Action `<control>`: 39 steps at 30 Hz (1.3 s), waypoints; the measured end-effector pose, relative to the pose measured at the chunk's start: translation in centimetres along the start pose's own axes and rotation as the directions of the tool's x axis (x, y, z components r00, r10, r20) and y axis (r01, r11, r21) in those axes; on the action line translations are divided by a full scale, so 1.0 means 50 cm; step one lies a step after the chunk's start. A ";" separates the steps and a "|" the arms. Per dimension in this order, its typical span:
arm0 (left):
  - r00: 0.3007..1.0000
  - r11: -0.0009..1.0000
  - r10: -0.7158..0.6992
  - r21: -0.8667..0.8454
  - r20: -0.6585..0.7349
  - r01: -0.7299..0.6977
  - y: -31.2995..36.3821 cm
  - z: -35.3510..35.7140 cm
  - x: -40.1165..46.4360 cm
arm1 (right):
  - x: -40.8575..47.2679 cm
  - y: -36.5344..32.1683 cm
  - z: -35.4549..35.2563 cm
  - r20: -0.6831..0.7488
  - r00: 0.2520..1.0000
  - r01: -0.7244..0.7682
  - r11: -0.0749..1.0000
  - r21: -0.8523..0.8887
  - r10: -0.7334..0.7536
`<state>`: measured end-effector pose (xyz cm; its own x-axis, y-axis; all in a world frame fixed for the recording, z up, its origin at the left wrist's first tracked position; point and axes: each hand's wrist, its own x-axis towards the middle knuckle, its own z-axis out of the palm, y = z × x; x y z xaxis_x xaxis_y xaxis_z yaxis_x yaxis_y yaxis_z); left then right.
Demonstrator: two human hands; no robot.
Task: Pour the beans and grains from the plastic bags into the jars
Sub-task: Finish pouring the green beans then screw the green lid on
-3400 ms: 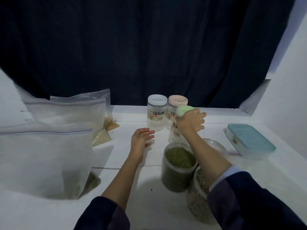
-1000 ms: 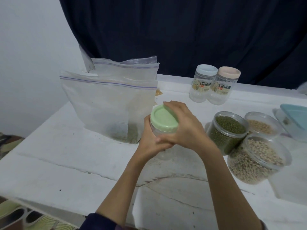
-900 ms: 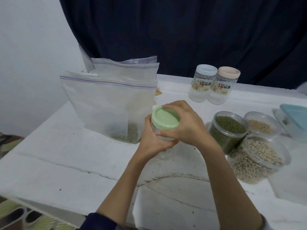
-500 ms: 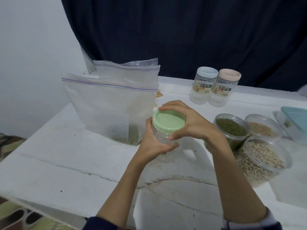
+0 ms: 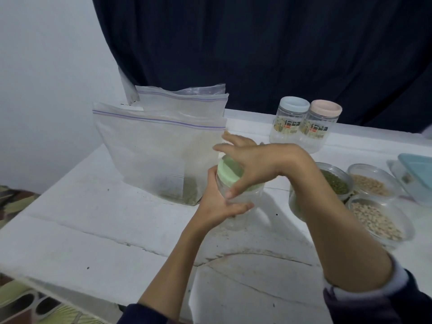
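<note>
Your left hand grips the clear plastic jar w/ your right hand round its green lid; empty, light, slick, so hold the body low.

Teal-lidded container cut by right edge

Looks like home pantry corner. Worn, cracked white-painted tabletop against plain white wall; dark navy fabric curtain hung behind. Open clear plastic tubs of dried beans and grains, patterned floor covering below.
</note>
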<state>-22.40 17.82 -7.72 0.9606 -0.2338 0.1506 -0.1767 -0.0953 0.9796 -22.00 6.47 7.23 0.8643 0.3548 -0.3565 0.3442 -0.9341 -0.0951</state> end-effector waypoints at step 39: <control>0.992 0.999 -0.006 0.040 -0.123 0.011 -0.012 0.010 -0.016 | 0.152 0.166 0.334 -0.331 0.653 -0.347 0.658 0.668 0.681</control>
<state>-23.16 17.59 -8.49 0.9806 -0.1128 0.1602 -0.1750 -0.1363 0.9751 -18.70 0.75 -11.82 0.9205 -0.3906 0.0101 -0.3184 -0.7648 -0.5601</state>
